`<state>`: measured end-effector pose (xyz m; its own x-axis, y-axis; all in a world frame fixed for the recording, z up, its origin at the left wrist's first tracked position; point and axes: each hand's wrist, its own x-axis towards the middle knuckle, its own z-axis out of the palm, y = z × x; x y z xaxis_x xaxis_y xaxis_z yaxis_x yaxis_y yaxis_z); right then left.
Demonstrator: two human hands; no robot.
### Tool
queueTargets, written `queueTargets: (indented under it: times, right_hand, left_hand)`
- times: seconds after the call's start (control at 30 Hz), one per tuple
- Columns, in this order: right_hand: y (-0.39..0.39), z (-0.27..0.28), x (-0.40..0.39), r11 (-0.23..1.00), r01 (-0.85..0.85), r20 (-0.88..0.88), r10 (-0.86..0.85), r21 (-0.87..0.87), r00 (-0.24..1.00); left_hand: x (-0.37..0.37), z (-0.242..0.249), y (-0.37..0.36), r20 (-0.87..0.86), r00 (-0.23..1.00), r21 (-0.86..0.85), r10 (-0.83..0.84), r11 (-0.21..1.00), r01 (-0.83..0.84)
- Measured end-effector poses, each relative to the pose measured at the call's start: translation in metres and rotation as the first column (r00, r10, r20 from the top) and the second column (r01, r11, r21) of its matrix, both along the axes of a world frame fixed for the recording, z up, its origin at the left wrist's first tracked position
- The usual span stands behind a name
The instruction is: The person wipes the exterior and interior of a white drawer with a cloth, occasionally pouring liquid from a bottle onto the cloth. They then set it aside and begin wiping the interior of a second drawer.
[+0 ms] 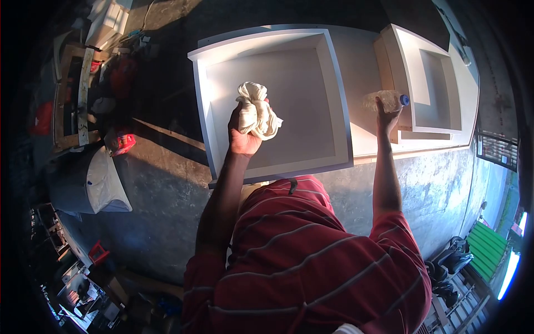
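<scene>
A bunched cream cloth point(257, 111) is gripped in my left hand point(242, 140), held above a large white drawer-like box point(338, 106) with raised sides. My right hand point(387, 118) is wrapped round a clear plastic bottle point(384, 100) with a blue cap point(404, 100). The bottle lies sideways in the grip, its cap pointing right. It is just left of a second white box point(397, 50), whose outer side is bare wood colour. What the bottle contains is hard to make out.
Both boxes rest on a pale work surface point(364, 136). On the left, a red packet point(120, 142) lies near a wooden strip point(167, 132), with a wooden frame point(83, 100) farther off. A red stool point(99, 253) stands at lower left. Dark shoes point(453, 259) are at lower right.
</scene>
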<state>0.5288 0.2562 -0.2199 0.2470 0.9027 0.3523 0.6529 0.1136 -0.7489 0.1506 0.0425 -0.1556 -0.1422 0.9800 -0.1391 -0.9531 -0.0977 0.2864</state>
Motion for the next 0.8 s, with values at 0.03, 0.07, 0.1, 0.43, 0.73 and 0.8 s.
queueTargets:
  times: [0.03,0.07,0.1,0.43,0.73,0.8]
  right_hand:
    - [0.001,0.003,-0.001,1.0,-0.002,-0.011,0.001,-0.014,1.0]
    - [0.001,0.007,-0.003,1.0,-0.003,-0.023,0.003,-0.028,1.0]
    - [0.001,0.008,-0.003,1.0,-0.004,-0.022,0.004,-0.028,1.0]
    - [-0.104,0.085,-0.057,0.946,-0.214,-0.223,0.27,0.245,0.937]
    - [-0.171,0.089,-0.239,0.358,-0.931,-0.451,0.843,0.062,0.294]
    - [-0.168,0.076,-0.253,0.328,-0.944,-0.563,0.788,0.041,0.25]
  left_hand:
    - [0.0,-0.001,-0.001,0.003,1.0,-0.001,0.001,1.0,-0.001]
    - [0.0,-0.003,-0.001,0.024,1.0,-0.001,0.008,1.0,-0.008]
    - [0.0,-0.004,-0.001,0.044,0.999,0.0,0.014,1.0,-0.014]
    - [0.008,0.016,-0.007,0.139,0.975,0.018,0.175,0.984,-0.179]
    - [0.044,0.014,-0.026,0.293,0.931,-0.193,0.219,0.967,-0.166]
    - [0.054,0.018,-0.028,-0.035,0.948,-0.365,0.317,0.879,-0.308]
